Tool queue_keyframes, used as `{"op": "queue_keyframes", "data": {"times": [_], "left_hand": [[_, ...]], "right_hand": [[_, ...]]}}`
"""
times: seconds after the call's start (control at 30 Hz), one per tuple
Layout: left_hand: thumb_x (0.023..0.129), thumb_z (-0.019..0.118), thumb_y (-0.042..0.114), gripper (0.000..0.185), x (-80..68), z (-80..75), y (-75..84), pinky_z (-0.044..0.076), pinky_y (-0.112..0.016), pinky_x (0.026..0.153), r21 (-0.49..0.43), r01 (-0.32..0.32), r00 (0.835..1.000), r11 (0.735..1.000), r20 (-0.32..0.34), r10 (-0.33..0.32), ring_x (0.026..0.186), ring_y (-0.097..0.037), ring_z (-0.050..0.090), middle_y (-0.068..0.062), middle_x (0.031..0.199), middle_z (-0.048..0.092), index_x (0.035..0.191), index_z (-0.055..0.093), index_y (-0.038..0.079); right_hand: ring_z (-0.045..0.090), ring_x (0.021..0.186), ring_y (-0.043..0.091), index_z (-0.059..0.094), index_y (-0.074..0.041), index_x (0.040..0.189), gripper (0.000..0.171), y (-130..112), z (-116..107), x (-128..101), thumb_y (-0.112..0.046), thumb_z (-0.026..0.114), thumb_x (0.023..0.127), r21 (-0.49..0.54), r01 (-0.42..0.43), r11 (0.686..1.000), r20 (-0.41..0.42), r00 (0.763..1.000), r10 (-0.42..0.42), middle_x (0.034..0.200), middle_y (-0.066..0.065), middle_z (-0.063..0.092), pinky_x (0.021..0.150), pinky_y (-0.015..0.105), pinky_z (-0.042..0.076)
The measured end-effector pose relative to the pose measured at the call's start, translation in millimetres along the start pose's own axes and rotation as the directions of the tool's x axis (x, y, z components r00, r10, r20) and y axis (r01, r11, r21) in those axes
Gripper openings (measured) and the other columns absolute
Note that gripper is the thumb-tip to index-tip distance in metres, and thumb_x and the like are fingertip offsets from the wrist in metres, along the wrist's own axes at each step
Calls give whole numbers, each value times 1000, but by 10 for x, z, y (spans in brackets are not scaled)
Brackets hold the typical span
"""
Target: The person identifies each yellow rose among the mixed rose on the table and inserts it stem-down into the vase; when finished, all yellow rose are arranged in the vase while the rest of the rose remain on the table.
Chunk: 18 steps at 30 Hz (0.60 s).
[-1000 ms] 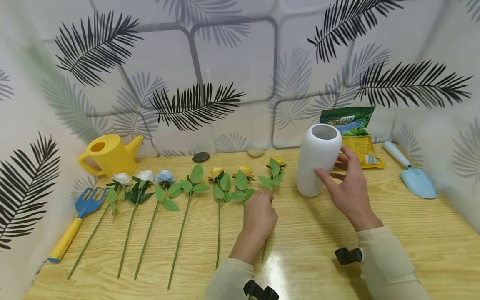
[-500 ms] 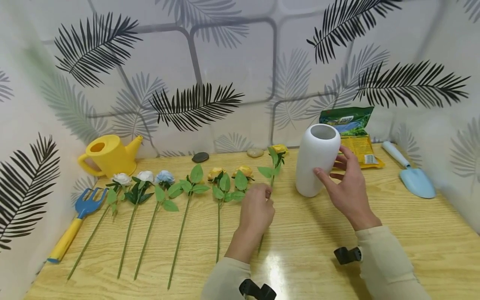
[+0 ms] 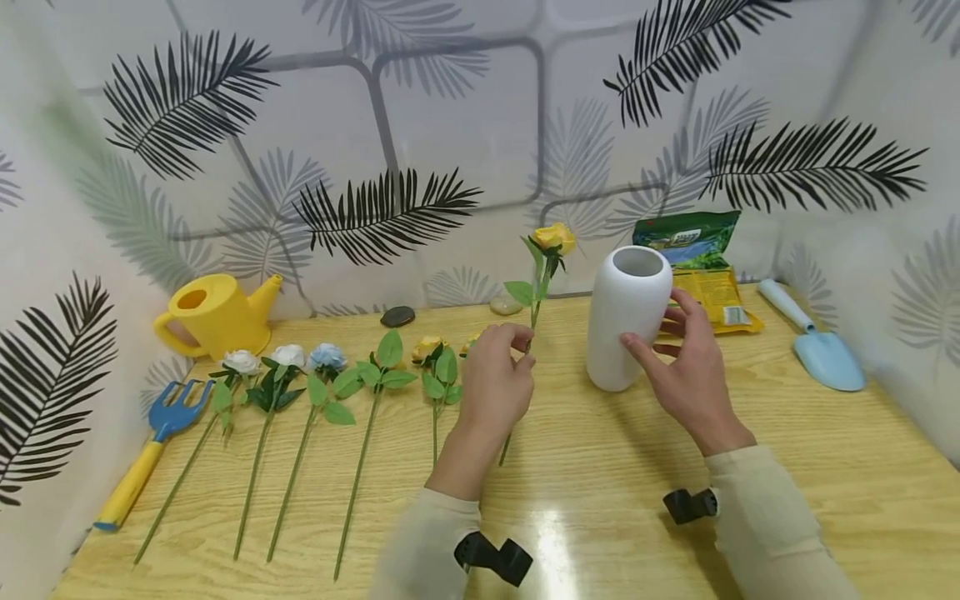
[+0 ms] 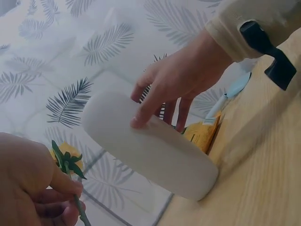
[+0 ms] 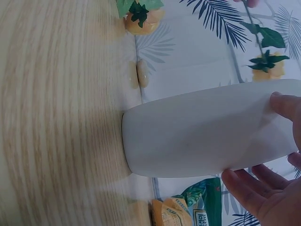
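Observation:
My left hand pinches the green stem of a yellow rose. The flower stands upright above the table, left of a white vase. In the left wrist view the rose head shows just beyond the thumb and fingers. On the vase's right side my right hand holds it, thumb on the front and fingers round the back. The vase stands upright on the table with its mouth uncovered. In the right wrist view, fingertips lie against the vase wall.
Several stemmed flowers lie in a row at left, among them a blue rose. Behind are a yellow watering can, a dark stone and a pale stone. Right of the vase are a packet and a blue trowel; a hand fork lies far left.
My left hand has lifted the yellow rose off the table, raising it upright and moving slightly left. My right hand keeps its hold on the vase, which has stayed in place.

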State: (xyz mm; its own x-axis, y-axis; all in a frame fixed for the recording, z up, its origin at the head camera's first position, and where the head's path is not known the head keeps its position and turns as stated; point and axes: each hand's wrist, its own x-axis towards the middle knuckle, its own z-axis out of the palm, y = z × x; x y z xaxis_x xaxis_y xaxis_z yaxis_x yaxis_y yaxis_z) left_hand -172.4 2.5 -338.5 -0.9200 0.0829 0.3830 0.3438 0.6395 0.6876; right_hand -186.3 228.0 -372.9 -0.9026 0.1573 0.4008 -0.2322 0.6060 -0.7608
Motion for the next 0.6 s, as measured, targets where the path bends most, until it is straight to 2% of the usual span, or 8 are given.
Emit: {"op": "queue_keyframes", "data": {"times": [0.13, 0.2, 0.43, 0.6], "left_hand": [[87, 73, -4, 21, 121, -37, 57, 55, -37, 72, 13, -96, 994, 995, -51, 96, 76, -24, 69, -11, 99, 71, 107, 72, 3], [88, 72, -3, 21, 173, -50, 107, 54, -38, 73, 6, -116, 992, 993, -52, 116, 77, -24, 69, -11, 99, 71, 107, 72, 4], [89, 73, 1, 20, 390, -98, 341, 53, -33, 73, -42, -122, 992, 992, -11, 122, 77, -22, 66, -10, 101, 72, 110, 72, 4], [89, 72, 1, 21, 561, -111, 496, 52, -26, 72, -95, -152, 988, 984, -16, 151, 76, -21, 66, -10, 103, 73, 110, 72, 4]], "right_hand": [[57, 122, 43, 25, -7, 156, 79, 3, -12, 0, -25, 71, 95, 6, 6, 1000, -2, 1000, -6, 143, 26, 48, 95, 58, 54], [57, 122, 44, 25, -7, 156, 79, -1, -20, -1, -25, 72, 95, 10, 8, 1000, -2, 1000, -8, 143, 26, 48, 95, 58, 54], [57, 121, 44, 24, -7, 157, 81, -3, -29, -4, -26, 72, 94, 25, 4, 1000, 3, 1000, -4, 142, 27, 48, 95, 58, 54], [57, 122, 43, 25, -8, 157, 81, 13, -19, -7, -27, 72, 94, 42, -2, 999, 3, 1000, 2, 142, 25, 48, 95, 58, 54]]}}
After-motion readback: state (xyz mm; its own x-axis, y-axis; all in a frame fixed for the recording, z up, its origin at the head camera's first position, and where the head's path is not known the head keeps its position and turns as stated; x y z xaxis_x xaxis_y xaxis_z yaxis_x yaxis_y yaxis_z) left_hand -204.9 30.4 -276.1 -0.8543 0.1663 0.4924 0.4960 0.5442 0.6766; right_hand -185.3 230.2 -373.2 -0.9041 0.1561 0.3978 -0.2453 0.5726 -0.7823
